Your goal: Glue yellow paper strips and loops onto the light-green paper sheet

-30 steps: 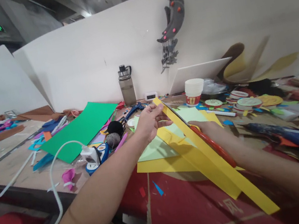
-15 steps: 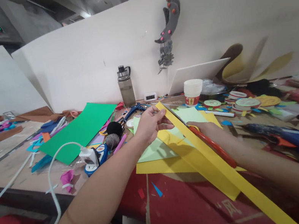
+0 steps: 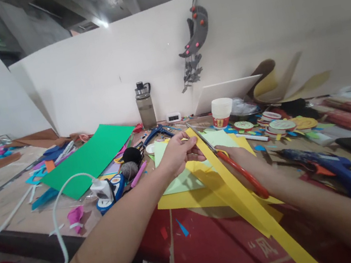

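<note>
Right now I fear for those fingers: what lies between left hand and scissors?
Head view: the yellow strip, pinched by the left hand, runs between that hand and the scissors.

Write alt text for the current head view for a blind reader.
The left hand holds one end of a yellow strip while the right hand holds red-handled scissors alongside it, over a cluttered table.
</note>
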### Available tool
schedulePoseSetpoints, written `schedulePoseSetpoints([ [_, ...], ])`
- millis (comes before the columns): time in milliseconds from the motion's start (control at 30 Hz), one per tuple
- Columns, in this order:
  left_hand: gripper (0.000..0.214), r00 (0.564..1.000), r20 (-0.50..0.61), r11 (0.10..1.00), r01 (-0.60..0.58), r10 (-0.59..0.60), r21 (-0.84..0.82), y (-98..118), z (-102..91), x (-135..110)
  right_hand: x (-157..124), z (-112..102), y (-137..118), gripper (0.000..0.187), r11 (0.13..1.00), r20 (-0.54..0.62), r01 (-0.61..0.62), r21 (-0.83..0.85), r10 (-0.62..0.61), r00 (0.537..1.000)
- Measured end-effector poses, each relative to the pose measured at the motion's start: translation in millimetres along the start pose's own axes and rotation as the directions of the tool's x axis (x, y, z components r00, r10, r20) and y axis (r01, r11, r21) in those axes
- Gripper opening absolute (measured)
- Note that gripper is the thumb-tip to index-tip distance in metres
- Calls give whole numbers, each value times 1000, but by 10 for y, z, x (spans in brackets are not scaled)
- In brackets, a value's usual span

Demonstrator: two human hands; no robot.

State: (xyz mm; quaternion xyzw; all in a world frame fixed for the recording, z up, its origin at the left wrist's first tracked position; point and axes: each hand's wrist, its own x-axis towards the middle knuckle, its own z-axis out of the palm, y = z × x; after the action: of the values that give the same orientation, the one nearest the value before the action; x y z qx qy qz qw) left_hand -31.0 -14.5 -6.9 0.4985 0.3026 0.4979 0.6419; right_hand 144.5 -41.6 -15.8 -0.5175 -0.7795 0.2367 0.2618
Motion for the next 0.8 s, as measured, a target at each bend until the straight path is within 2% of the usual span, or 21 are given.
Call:
schedulePoseSetpoints([
  [233,29,999,-30,999,38,-38,2,-11,-45,13,1,10,-32,26,1000,25,1,-19,0,1000],
  [367,27,987,-145,996,62,-70,-64,-16,-132,57,63,-53,-24,28,982,46,-101,-157,110,993],
  [433,19,973,-211,989,63,-91,-136,7,-190,86,117,-81,38,26,950,-5,-140,-278,145,989],
  [500,12,956,-275,977,50,-107,-207,48,-243,113,166,-94,117,29,891,-68,-184,-415,171,983],
  [567,12,924,-361,963,29,-129,-268,102,-284,136,198,-93,182,35,857,-96,-215,-468,192,977],
  [667,13,868,-473,939,-22,-152,-343,189,-336,165,213,-77,231,40,888,-22,-172,-427,180,983],
  [733,15,844,-521,927,-86,-126,-365,242,-381,183,211,-61,247,42,921,35,-121,-370,145,989],
  [800,15,823,-563,914,-167,-77,-369,288,-436,198,205,-41,261,38,949,43,-101,-299,119,992],
])
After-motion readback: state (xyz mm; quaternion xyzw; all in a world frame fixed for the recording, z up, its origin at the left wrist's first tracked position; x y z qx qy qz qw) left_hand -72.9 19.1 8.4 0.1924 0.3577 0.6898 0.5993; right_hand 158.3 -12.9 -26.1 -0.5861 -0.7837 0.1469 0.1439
